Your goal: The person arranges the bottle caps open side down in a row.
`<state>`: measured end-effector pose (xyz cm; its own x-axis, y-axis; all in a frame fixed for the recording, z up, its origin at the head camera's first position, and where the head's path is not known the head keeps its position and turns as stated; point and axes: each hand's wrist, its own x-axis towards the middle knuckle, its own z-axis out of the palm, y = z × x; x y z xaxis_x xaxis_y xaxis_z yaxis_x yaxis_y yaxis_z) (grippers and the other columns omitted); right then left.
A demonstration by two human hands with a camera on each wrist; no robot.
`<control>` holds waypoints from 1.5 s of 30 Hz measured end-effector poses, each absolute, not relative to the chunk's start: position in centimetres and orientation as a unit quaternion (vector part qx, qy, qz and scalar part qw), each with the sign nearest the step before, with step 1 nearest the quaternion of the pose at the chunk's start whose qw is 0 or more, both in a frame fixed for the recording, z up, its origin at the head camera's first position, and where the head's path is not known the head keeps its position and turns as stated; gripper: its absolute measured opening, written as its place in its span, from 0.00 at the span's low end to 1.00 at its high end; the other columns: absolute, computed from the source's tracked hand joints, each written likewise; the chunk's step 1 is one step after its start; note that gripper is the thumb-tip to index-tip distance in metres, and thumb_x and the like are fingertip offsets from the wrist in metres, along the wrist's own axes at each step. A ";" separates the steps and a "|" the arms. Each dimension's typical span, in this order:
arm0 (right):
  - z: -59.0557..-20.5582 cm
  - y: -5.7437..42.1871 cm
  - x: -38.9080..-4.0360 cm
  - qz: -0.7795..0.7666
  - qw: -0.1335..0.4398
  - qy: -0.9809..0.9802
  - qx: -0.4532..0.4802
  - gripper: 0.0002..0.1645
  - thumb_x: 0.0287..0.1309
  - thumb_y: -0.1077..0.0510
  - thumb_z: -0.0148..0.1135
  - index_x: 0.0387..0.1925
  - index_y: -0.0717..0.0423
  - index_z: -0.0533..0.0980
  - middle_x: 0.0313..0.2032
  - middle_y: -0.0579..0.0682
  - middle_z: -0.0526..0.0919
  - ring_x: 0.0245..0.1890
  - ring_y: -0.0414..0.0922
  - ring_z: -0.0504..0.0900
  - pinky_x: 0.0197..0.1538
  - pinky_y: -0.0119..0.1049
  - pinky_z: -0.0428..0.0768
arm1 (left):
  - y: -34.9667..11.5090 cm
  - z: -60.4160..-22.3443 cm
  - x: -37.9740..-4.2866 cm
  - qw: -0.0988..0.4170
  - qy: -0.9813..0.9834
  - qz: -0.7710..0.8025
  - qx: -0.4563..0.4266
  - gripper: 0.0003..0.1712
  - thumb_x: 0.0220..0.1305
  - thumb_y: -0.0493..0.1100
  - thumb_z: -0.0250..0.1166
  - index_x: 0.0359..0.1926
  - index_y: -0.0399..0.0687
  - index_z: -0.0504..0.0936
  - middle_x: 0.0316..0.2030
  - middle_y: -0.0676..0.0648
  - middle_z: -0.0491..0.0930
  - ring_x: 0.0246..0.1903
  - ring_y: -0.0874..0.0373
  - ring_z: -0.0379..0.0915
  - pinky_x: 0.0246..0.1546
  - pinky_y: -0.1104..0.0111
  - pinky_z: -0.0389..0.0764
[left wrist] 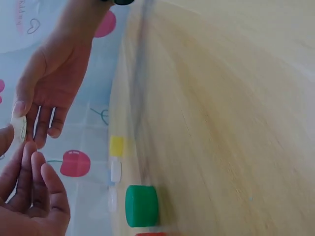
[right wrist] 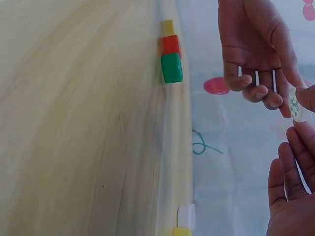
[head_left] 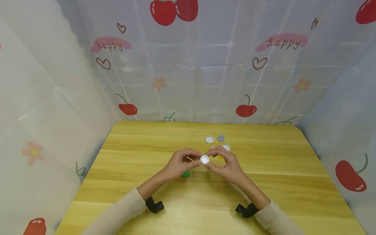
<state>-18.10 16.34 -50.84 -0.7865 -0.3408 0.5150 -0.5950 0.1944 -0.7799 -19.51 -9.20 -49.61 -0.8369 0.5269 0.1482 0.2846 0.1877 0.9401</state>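
A small white bottle cap is held up over the table between both hands, its hollow side facing the head camera. My left hand pinches its left edge with thumb and fingertips. From the other side my right hand pinches the right edge. Dark printed marks show on the outer face of the cap in the right wrist view. Below the left hand stands a green cap, mostly hidden by that hand in the head view. A red piece and a yellow piece line up by it.
Behind the right hand lie white caps, a grey-blue cap and a partly hidden yellow cap. The wooden table ends against a printed curtain. Black wrist mounts sit on both forearms.
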 end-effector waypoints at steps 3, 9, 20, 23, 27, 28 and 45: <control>-50.9 16.5 -18.1 0.559 0.115 -0.760 0.311 0.20 0.57 0.66 0.81 0.49 0.45 0.86 0.48 0.47 0.89 0.54 0.43 0.83 0.57 0.35 0.80 | -9.2 -49.5 -19.8 0.173 0.738 0.610 0.231 0.14 0.76 0.49 0.70 0.55 0.49 0.90 0.48 0.49 0.90 0.52 0.43 0.86 0.51 0.64 0.88; -51.5 16.7 -18.1 0.558 0.115 -0.749 0.338 0.22 0.56 0.67 0.81 0.50 0.47 0.86 0.48 0.47 0.88 0.54 0.43 0.83 0.54 0.38 0.81 | -9.1 -50.0 -20.4 0.262 0.697 0.641 0.184 0.16 0.75 0.47 0.70 0.53 0.39 0.89 0.40 0.55 0.91 0.48 0.49 0.86 0.56 0.56 0.88; -52.3 16.4 -18.0 0.531 0.123 -0.761 0.352 0.21 0.56 0.67 0.81 0.51 0.52 0.85 0.48 0.47 0.88 0.50 0.45 0.84 0.51 0.40 0.81 | -9.3 -50.7 -20.4 0.262 0.706 0.634 0.177 0.15 0.74 0.44 0.69 0.51 0.37 0.90 0.39 0.54 0.91 0.45 0.52 0.84 0.52 0.60 0.87; -52.5 16.5 -17.9 0.523 0.109 -0.776 0.336 0.22 0.59 0.65 0.80 0.54 0.51 0.84 0.50 0.47 0.88 0.51 0.44 0.84 0.52 0.42 0.84 | -9.5 -50.5 -20.3 0.209 0.748 0.594 0.208 0.13 0.74 0.46 0.70 0.49 0.43 0.91 0.41 0.52 0.90 0.44 0.54 0.83 0.49 0.63 0.86; -52.5 16.6 -17.8 0.540 0.036 -0.791 0.285 0.17 0.70 0.59 0.73 0.57 0.48 0.83 0.52 0.51 0.89 0.50 0.48 0.86 0.52 0.41 0.88 | -9.8 -50.4 -20.1 0.112 0.798 0.534 0.255 0.08 0.75 0.47 0.70 0.47 0.52 0.92 0.42 0.52 0.90 0.41 0.60 0.83 0.47 0.67 0.86; -52.6 16.6 -17.8 0.550 0.009 -0.790 0.270 0.14 0.73 0.58 0.69 0.57 0.49 0.83 0.51 0.53 0.89 0.48 0.50 0.87 0.50 0.41 0.88 | -9.8 -50.3 -20.1 0.088 0.808 0.519 0.266 0.07 0.75 0.47 0.70 0.47 0.53 0.92 0.42 0.52 0.90 0.41 0.61 0.83 0.47 0.68 0.87; -53.2 16.2 -18.1 0.698 -0.189 -0.647 0.242 0.23 0.85 0.57 0.48 0.51 0.78 0.76 0.37 0.43 0.89 0.39 0.39 0.89 0.47 0.34 0.89 | -9.6 -49.7 -19.4 -0.184 0.811 0.306 0.464 0.05 0.69 0.41 0.74 0.44 0.52 0.90 0.40 0.56 0.89 0.43 0.62 0.80 0.46 0.75 0.81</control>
